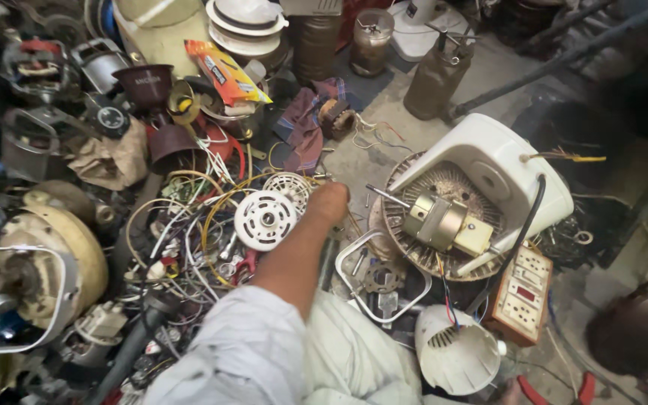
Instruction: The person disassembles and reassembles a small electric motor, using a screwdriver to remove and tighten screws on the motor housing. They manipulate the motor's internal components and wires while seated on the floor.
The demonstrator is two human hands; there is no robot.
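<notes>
Pale sleeve [264, 352] nearest lens, forearm stretched fwd into parts heap. Which hand: can't tell for sure; presumably left hand [329, 201], curled knuckles-down among wires beside white slotted disc [265, 219]. Grip state can't tell, fingers hidden. Other hand not in view. Fan motor [444, 223] lying on round grille [444, 217], shaft pointing left, propped against white housing [496, 169], prob. for access. Switchboard [523, 292] near, wired to motor.
</notes>
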